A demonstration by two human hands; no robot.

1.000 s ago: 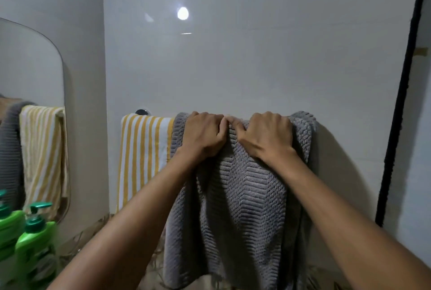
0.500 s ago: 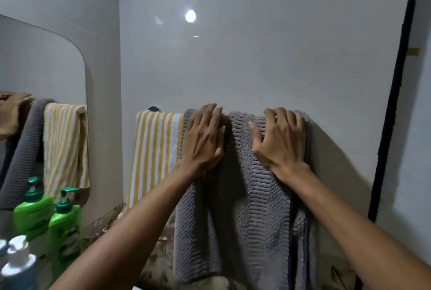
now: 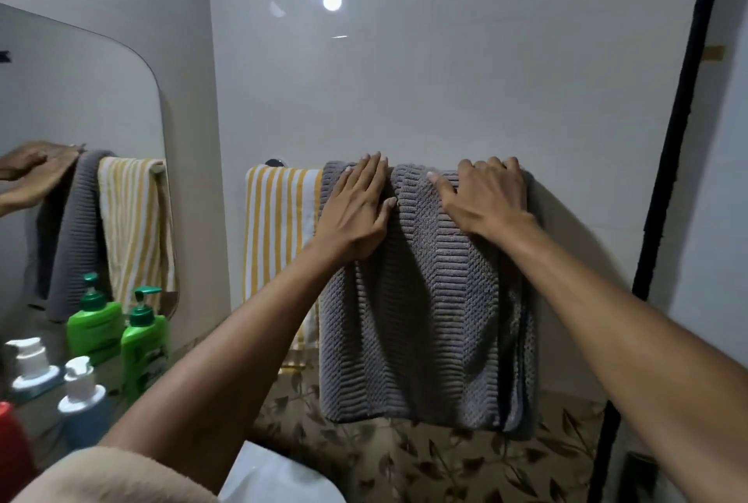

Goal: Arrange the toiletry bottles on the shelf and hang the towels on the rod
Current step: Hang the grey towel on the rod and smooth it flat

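A grey ribbed towel (image 3: 429,316) hangs over the wall rod, whose left mount (image 3: 274,162) shows above a yellow-and-white striped towel (image 3: 277,235) beside it. My left hand (image 3: 358,211) lies flat on the grey towel's upper left, fingers spread. My right hand (image 3: 487,199) rests flat on its upper right, fingers over the top fold. At the left stand a green pump bottle (image 3: 143,340), a blue pump bottle with a white top (image 3: 83,401) and a red container (image 3: 12,442). The rod itself is hidden under the towels.
A mirror (image 3: 81,105) on the left wall reflects the towels, bottles and a hand. A black vertical frame (image 3: 672,162) runs down the right. Leaf-patterned tiles (image 3: 404,458) lie below the towels. A beige cloth (image 3: 109,478) and a white basin edge (image 3: 279,478) sit at the bottom.
Both hands went from fists gripping the top of the grey towel to flat palms on it and spread apart. The view shifted left and down, showing more bottles.
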